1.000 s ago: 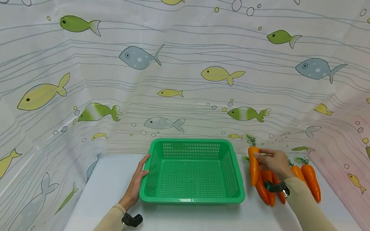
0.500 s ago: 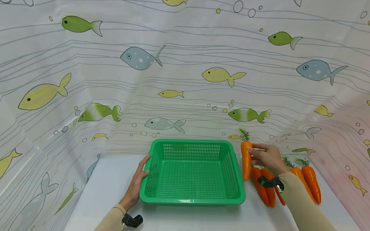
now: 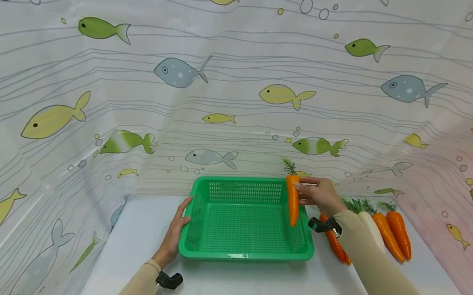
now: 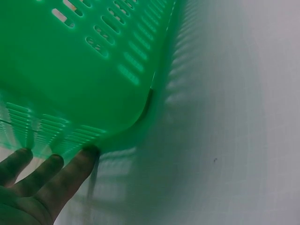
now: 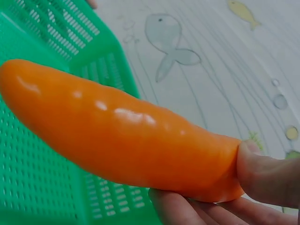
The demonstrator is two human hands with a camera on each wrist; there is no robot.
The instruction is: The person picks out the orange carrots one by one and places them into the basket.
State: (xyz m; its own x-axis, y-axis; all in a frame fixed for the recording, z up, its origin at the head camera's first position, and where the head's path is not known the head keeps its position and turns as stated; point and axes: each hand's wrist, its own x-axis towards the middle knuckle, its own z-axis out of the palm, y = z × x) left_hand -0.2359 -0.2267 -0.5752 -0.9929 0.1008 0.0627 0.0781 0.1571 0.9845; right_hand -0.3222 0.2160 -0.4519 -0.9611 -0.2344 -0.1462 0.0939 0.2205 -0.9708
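Note:
An orange carrot with a feathery green top hangs tip down over the right end of a green plastic basket. My right hand pinches it near its top between thumb and fingers. Close up in the right wrist view, the carrot is smooth and shiny, with the basket behind it. At the basket's left side rests my left hand, thumb by the rim. Its straight fingers touch the slotted outer wall in the left wrist view. No things lie on the part of the basket floor that shows.
Right of the basket, more orange carrots lie partly hidden by my right forearm. Beside them are a white radish with a green top and two carrots. A fish-print sheet stands around the white table.
My right hand has carried the carrot left, from above the other carrots to over the basket's right end. The white radish has come into view. My left hand stays put.

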